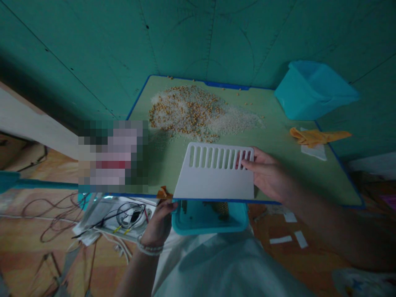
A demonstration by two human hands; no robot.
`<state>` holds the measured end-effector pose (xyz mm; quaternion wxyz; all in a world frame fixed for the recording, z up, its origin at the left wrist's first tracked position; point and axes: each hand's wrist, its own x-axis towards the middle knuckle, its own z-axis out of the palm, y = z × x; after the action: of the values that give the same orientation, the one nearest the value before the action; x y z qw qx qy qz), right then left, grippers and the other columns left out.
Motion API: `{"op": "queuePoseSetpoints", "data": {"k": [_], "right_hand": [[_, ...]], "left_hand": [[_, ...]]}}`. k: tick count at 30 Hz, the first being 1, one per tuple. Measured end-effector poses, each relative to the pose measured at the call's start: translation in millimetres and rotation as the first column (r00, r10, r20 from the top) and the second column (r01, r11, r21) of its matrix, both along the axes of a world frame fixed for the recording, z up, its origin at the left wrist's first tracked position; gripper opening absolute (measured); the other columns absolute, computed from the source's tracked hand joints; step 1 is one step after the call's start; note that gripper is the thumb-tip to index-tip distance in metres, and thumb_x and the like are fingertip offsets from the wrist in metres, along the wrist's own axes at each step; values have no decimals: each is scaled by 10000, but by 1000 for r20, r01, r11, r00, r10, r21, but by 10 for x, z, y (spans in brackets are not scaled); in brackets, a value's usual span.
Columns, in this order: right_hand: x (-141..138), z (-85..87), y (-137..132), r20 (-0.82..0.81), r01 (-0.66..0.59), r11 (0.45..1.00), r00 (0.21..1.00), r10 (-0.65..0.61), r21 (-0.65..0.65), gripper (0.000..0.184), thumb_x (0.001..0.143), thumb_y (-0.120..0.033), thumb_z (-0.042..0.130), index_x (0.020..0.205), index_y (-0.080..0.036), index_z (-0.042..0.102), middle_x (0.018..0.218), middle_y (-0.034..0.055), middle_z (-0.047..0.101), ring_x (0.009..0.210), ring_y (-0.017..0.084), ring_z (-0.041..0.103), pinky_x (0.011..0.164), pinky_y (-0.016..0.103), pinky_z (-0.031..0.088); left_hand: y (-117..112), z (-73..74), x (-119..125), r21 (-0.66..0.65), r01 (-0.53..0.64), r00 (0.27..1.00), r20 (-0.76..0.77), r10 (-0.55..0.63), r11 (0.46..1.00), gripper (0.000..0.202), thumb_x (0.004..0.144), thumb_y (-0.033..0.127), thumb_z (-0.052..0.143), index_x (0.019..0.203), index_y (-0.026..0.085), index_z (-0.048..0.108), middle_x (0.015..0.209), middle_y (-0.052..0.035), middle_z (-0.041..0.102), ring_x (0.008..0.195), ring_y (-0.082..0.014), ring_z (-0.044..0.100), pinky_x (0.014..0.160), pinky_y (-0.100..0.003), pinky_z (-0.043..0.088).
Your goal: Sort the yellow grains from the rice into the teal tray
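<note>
My right hand (267,173) is closed on the right edge of a white flat plastic panel (216,181) with a row of slots along its far side. The panel lies over the table's front edge, above a teal plastic basin (210,227). My left hand (159,222) grips the basin's left rim, holding it under the table edge. Some small yellow grains (222,209) show inside the basin, partly hidden by the panel. On the light green table (278,156), beyond the panel, spreads a heap of yellow beans mixed with white rice-like grains (192,113).
A teal open bin (309,93) stands at the table's back right. Near it an orange cloth (318,136) lies over a white piece. A small orange scrap (163,192) sits at the front edge. Cables and a power strip (133,218) lie below left. A green wall (185,37) rises behind.
</note>
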<state>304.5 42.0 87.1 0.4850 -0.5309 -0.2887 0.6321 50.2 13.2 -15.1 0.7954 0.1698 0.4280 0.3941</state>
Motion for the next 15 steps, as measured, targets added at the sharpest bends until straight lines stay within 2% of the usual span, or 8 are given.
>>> {"op": "queuePoseSetpoints", "data": {"k": [3,7,12,15], "right_hand": [[89,50,43,54,138,982,988,-146,128,185,725,-184,568,894,-259,554,883,8,625,879,194,578,827,385,412],[133,103,25,114,196,959,968,-222,204,149,723,-210,558,855,-275,536,938,6,619,947,218,555,828,396,401],[-50,12,-203,85,144,988,985,-148,53,133,703,-216,561,817,-264,513,727,-2,582,714,197,554,712,375,418],[-160,-112,-327,30,65,997,997,-66,31,155,714,-230,577,852,-262,513,725,-9,578,666,169,538,672,333,423]], "left_hand": [[9,22,9,8,-29,999,-24,29,1000,109,558,191,724,665,173,734,746,-35,762,915,-292,650,800,-341,486],[11,17,21,4,-66,997,-49,66,998,143,549,154,719,691,157,732,773,-43,762,904,-276,654,805,-327,477],[10,-33,16,-12,-65,997,-40,65,998,161,549,160,714,709,158,738,743,-41,760,886,-288,660,818,-354,478],[1,-78,5,-7,-70,997,-40,70,997,173,531,158,718,700,161,750,721,-43,764,900,-291,658,832,-345,477]]}}
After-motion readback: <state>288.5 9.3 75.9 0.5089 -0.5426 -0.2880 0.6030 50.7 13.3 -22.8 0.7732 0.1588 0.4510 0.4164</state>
